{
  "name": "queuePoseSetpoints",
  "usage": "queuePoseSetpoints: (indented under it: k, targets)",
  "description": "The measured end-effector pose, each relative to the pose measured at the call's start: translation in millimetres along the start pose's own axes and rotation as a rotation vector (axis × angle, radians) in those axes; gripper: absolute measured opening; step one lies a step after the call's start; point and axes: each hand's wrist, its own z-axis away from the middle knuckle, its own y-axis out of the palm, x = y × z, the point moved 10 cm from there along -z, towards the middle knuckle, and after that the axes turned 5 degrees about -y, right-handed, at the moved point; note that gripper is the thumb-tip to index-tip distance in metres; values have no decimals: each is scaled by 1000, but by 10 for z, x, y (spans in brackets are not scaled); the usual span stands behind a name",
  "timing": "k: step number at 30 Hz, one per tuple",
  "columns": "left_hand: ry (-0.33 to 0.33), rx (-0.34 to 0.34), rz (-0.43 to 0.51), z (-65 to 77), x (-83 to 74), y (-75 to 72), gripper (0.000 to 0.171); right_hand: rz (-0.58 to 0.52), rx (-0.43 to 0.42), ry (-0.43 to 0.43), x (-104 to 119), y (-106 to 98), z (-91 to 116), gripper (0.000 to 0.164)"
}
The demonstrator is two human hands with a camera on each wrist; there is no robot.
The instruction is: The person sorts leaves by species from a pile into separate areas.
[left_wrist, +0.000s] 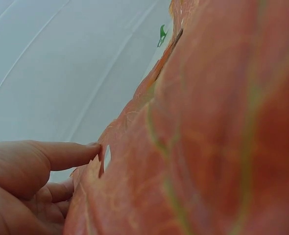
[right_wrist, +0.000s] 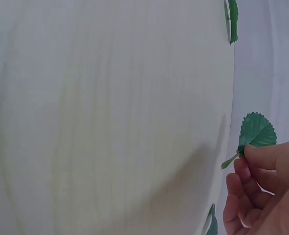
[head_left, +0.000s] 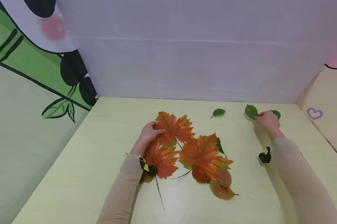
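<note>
Pinching a green leaf (head_left: 251, 111) at its base, the right hand (head_left: 268, 122) has thumb and forefinger together toward the far right corner of the worktop (head_left: 101, 149). The stem pokes out past the fingertips; the toothed blade points toward the far edge and a little left, and the shadow below suggests it is held off the surface. A second green leaf (head_left: 276, 114) shows just behind this hand, on the side of that corner, partly covered. A third green leaf (head_left: 219, 112) lies near the far edge, left of the right hand and well apart from it, its long axis roughly along that edge, stem end to the left. Of the two hands, the right is nearer.

Left of the worktop's middle, the left hand (head_left: 149, 133) touches the left margin of the upper orange leaf (head_left: 171, 126). Its thumb meets the margin, but other fingers are partly hidden, so whether they clamp it cannot be told. The blade spreads from that hand toward the right edge.
</note>
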Motion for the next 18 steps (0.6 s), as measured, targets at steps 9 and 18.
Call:
queuePoseSetpoints:
  k: [9,18]
  targets:
    - [-3,-7,9,-13,-24,-20,51,-33,-49,70,-211,-101,-42,47]
    - [-17,8,-13,-11,-13,27,51,-54,-79,128,-433,-139,-66,51]
